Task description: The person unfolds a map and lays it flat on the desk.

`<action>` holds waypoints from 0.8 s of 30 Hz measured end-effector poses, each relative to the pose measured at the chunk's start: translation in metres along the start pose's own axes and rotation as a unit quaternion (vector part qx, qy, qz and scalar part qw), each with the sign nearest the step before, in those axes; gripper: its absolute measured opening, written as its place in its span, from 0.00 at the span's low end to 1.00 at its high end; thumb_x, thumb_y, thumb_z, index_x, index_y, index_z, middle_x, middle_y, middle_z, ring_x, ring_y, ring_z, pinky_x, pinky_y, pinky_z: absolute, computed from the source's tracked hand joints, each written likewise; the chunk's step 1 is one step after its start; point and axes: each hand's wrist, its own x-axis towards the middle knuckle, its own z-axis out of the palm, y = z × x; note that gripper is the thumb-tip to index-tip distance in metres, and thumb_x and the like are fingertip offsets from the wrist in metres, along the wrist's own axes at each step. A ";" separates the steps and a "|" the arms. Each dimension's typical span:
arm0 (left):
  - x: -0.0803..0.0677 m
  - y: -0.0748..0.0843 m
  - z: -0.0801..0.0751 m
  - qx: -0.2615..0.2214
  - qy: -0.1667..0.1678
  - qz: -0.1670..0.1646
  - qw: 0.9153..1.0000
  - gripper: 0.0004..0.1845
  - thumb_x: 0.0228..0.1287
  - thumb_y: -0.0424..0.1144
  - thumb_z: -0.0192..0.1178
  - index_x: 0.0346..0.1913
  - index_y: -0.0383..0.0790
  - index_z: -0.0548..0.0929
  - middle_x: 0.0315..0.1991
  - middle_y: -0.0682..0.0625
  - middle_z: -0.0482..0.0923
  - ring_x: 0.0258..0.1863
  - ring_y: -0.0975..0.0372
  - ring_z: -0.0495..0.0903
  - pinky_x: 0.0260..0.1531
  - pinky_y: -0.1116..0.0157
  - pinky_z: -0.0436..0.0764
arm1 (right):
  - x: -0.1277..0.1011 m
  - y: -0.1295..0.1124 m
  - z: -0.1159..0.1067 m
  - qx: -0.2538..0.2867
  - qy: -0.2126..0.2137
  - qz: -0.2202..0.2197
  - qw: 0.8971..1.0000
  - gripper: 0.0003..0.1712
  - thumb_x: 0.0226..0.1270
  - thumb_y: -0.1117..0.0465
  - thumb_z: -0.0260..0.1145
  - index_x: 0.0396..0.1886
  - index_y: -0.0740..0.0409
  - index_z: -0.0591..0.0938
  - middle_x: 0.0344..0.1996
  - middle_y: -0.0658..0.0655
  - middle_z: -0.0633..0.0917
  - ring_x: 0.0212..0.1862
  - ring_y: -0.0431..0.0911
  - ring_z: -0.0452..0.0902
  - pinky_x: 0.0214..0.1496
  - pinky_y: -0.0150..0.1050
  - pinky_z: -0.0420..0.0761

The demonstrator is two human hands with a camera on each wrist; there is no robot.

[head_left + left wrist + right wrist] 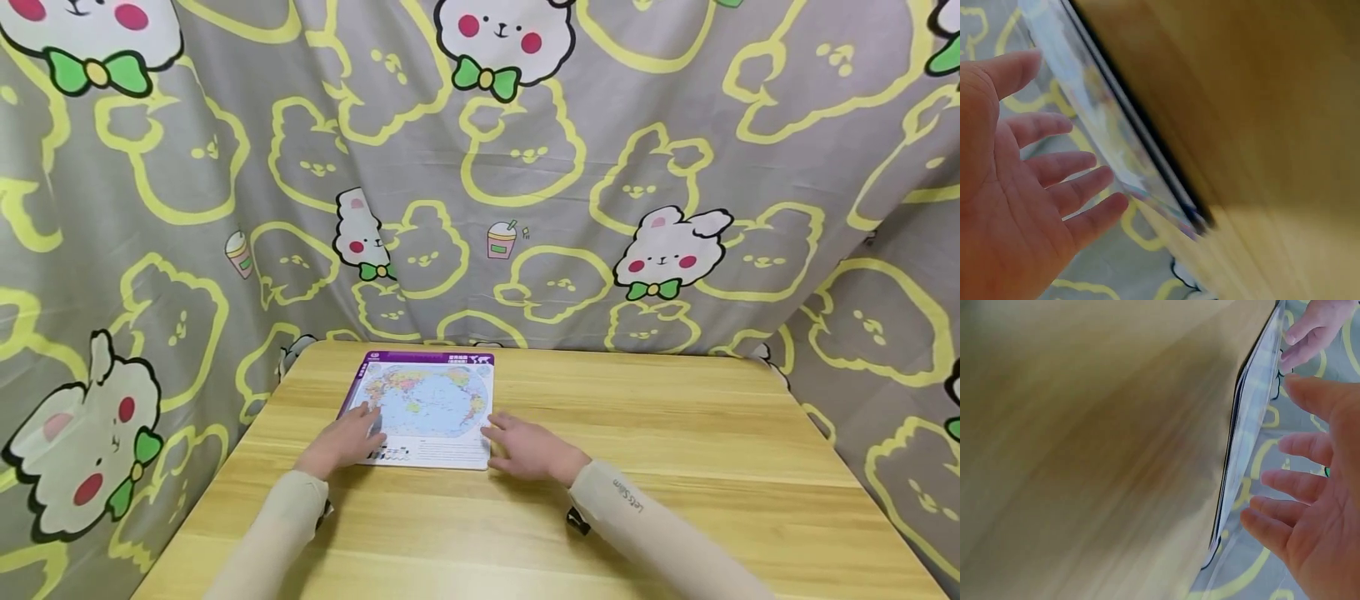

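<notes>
Surrounding the scene on three sides, a grey fabric backdrop [600, 167] printed with yellow bear outlines and white rabbits is hung as a screen, so that only the working surface is left in view. Below it a pale wooden desk [675, 433] is set, and its broad bare top is what allows a thin sheet to be laid fully flat. Toward the far left part of that top a world map board [427, 408] is placed, purple-bordered, with the title strip turned away from the person and the legend strip nearest, an orientation by which the map can be read from the seated side. The board is flanked by two forearms in beige sleeves. The left hand [347, 439] is laid on the near left corner of the board, fingers spread and straight rather than curled, so the board appears to be steadied by light pressure and not clasped. The right hand [525, 448] is rested on the desk just beside the near right corner, fingers likewise extended toward the edge; whether the edge is actually touched cannot be told. In the wrist views both palms are seen open with nothing held, the board's thin edge lying close to the fingertips.
</notes>
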 end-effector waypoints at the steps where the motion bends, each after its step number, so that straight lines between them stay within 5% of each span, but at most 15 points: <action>1: -0.001 -0.003 0.001 -0.003 -0.002 -0.002 1.000 0.32 0.69 0.48 0.50 0.68 0.28 0.63 0.68 0.27 0.53 0.66 0.36 0.55 0.63 0.42 0.57 | 0.002 -0.002 0.001 -0.005 -0.001 -0.006 1.000 0.33 0.68 0.49 0.59 0.67 0.62 0.69 0.67 0.66 0.66 0.68 0.60 0.59 0.68 0.49 0.61; 9: -0.010 -0.023 0.005 -0.001 -0.013 -0.022 1.000 0.33 0.68 0.50 0.51 0.67 0.29 0.64 0.68 0.26 0.52 0.67 0.35 0.53 0.63 0.42 0.56 | 0.017 -0.012 0.007 -0.018 -0.026 -0.018 0.999 0.32 0.69 0.46 0.58 0.68 0.56 0.68 0.68 0.62 0.64 0.70 0.56 0.56 0.69 0.46 0.59; 24: -0.018 -0.030 0.002 -0.008 -0.045 -0.021 0.999 0.38 0.64 0.58 0.53 0.69 0.34 0.64 0.69 0.27 0.50 0.67 0.34 0.49 0.62 0.40 0.56 | 0.032 -0.016 0.018 -0.033 -0.066 -0.048 0.996 0.31 0.69 0.45 0.58 0.68 0.52 0.69 0.70 0.61 0.62 0.70 0.54 0.57 0.68 0.43 0.61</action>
